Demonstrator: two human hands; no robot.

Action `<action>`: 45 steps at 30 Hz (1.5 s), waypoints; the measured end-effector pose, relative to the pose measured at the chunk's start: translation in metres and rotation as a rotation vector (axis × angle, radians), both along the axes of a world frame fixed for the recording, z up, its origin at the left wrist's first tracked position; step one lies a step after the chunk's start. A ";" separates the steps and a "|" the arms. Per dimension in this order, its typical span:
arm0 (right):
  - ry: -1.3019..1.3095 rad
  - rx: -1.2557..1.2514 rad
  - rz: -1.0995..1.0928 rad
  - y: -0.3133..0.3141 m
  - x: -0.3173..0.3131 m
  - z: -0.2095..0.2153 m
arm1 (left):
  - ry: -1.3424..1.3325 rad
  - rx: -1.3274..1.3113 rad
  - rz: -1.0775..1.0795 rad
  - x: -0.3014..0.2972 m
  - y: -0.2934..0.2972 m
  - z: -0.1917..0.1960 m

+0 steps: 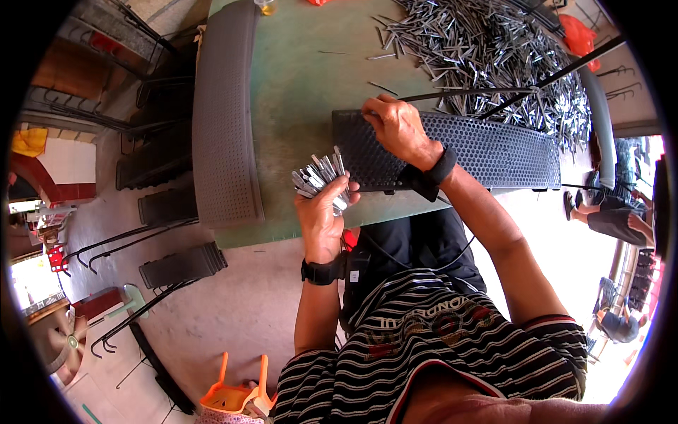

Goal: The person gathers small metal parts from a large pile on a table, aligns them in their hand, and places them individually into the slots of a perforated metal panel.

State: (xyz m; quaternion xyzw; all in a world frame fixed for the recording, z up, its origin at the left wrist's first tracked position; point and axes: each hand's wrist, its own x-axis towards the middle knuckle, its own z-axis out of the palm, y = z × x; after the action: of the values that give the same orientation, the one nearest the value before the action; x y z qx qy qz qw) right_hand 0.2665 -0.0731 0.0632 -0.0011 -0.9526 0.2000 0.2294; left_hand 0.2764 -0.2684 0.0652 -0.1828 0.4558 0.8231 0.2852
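My left hand (323, 212) is closed around a bunch of slim silvery metal pins (319, 172), their ends fanning out above the fingers. Just to its right lies a long black tray (487, 152) full of small holes, set along the table's near edge. Over the tray's left end my right hand (399, 127) is lowered, thumb and fingers pinched together. Whatever sits between those fingertips is too small or hidden to make out. A big loose heap of similar dark and silvery pins (501, 63) covers the table's far right.
The green table (289, 92) carries a grey perforated panel (224, 113) along its left side. Black rods (494, 92) cross over the heap and the tray. An orange stool (236, 396) stands at lower left, near black trays with hooked rods (183, 265). Another person (621, 219) is at far right.
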 end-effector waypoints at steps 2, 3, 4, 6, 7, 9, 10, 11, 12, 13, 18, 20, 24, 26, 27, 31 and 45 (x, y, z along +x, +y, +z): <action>-0.205 -0.361 0.017 -0.009 0.006 0.011 | 0.012 0.001 -0.020 0.001 0.001 0.000; -0.310 -0.539 0.025 -0.015 0.011 0.020 | 0.024 -0.001 -0.034 0.003 0.002 -0.002; -0.544 -0.857 0.068 -0.024 0.014 0.033 | 0.036 -0.003 -0.049 0.004 0.002 -0.003; -0.621 -1.035 0.111 -0.028 0.019 0.022 | 0.054 -0.037 -0.104 0.007 0.003 -0.006; -0.546 -1.066 0.057 -0.026 0.021 0.021 | 0.064 -0.031 -0.100 0.008 0.005 -0.006; -0.401 -1.126 -0.045 -0.022 0.022 0.025 | 0.101 -0.024 -0.079 0.009 0.006 -0.006; -0.277 -1.150 -0.093 -0.017 0.021 0.022 | 0.104 -0.025 -0.067 0.009 0.004 -0.006; -0.173 -1.006 -0.123 -0.010 0.019 0.022 | 0.108 -0.025 -0.057 0.008 0.003 -0.006; -0.072 -0.861 -0.151 -0.005 0.017 0.022 | 0.112 -0.025 -0.047 0.006 0.001 -0.006; -0.031 -0.796 -0.166 -0.003 0.015 0.022 | 0.089 -0.021 -0.040 0.005 -0.001 -0.005; 0.062 -0.685 -0.161 0.001 0.007 0.007 | 0.064 -0.044 -0.017 0.004 -0.002 0.000; 0.059 -0.677 -0.173 0.001 0.007 0.001 | 0.068 -0.038 -0.013 0.003 -0.002 0.000; 0.079 -0.516 -0.097 0.004 0.006 -0.006 | 0.077 -0.035 -0.017 0.003 -0.004 -0.002; 0.026 -0.246 -0.047 0.007 0.007 -0.002 | 0.077 -0.024 -0.011 0.002 -0.004 -0.003; 0.001 -0.110 -0.021 0.007 0.007 -0.001 | 0.072 -0.025 -0.006 0.002 -0.004 -0.003; -0.025 -0.221 -0.051 -0.001 0.012 0.003 | 0.059 -0.026 0.003 0.001 -0.002 -0.003; 0.046 -0.758 -0.095 -0.032 0.002 0.020 | 0.112 -0.043 0.008 0.009 -0.010 -0.011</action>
State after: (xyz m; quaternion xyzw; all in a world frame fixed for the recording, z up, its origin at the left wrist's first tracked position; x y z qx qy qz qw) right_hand 0.2686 -0.1048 0.0832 -0.1256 -0.8044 0.5273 0.2430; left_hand 0.2852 -0.2788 0.0539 -0.1443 0.4880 0.8231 0.2521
